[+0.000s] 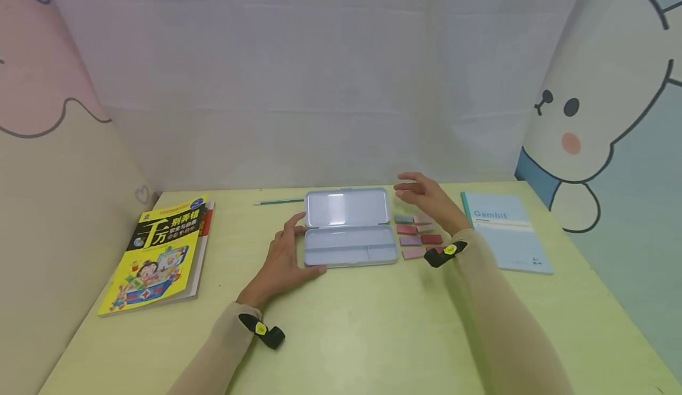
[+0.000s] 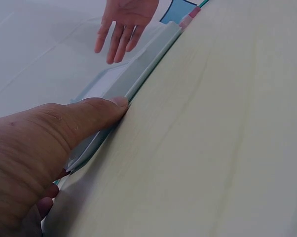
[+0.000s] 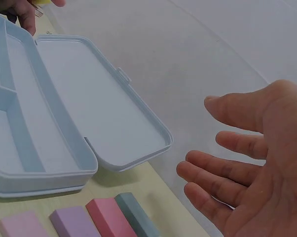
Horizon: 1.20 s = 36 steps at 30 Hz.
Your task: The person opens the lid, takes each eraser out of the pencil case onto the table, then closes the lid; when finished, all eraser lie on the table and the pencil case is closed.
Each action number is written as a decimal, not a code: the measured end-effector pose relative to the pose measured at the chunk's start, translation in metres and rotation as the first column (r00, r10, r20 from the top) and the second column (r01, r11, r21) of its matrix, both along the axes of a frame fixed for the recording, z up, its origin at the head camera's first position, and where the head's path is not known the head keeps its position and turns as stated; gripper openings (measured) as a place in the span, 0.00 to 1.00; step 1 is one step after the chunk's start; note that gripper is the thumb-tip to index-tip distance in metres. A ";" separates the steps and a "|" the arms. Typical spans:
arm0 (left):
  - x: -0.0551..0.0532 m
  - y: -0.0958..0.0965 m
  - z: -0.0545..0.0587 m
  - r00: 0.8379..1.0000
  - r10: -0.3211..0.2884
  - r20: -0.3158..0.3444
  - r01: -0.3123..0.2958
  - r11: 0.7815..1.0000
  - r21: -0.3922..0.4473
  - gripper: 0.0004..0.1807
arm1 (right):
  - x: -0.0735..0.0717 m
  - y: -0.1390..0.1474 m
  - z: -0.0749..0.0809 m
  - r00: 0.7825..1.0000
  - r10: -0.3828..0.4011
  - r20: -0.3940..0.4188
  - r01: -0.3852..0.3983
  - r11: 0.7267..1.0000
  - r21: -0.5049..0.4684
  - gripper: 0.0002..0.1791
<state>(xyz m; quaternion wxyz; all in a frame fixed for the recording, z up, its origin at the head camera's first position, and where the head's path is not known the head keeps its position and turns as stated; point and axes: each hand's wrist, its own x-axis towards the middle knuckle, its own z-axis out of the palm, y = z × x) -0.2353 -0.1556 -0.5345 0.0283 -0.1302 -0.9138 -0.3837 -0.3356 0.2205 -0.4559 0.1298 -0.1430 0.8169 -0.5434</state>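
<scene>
A pale blue pencil case (image 1: 350, 246) lies with its lid (image 1: 347, 207) swung back; its compartments hold nothing. My left hand (image 1: 285, 259) spans the case's left end, gripping it with the thumb (image 2: 106, 111) on the front edge and fingers at the far side. To the right of the lid, my right hand (image 1: 426, 199) hovers with fingers spread loosely, touching nothing. In the right wrist view its palm (image 3: 257, 182) faces the lid. Small coloured blocks sit in two columns right of the case, among them a pink one (image 3: 109, 215) and a grey-green one (image 3: 137, 212).
A green pencil (image 1: 279, 202) lies behind my left hand, partly hidden by the lid. Stacked books (image 1: 154, 259) are on the left, the top one yellow. A light blue notebook (image 1: 506, 232) rests at the right. A white sheet (image 1: 293, 87) hangs behind the table.
</scene>
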 end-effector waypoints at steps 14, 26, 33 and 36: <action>0.000 0.001 0.002 1.000 0.008 0.005 -0.008 1.000 0.000 0.71 | -0.006 -0.012 -0.002 0.996 0.058 0.074 -0.058 0.998 -0.006 0.37; 0.000 0.001 0.003 1.000 0.005 0.000 -0.005 1.000 0.009 0.73 | -0.007 -0.018 -0.003 0.998 -0.019 0.056 0.021 0.999 -0.024 0.34; 0.002 0.001 0.005 1.000 0.012 0.003 -0.012 0.998 0.054 0.77 | 0.003 -0.022 0.006 0.996 -0.083 -0.044 0.082 0.997 -0.009 0.30; 0.002 0.001 0.005 1.000 0.015 0.003 -0.015 0.998 0.067 0.78 | 0.009 -0.021 0.009 0.990 -0.095 -0.101 0.098 0.995 0.027 0.28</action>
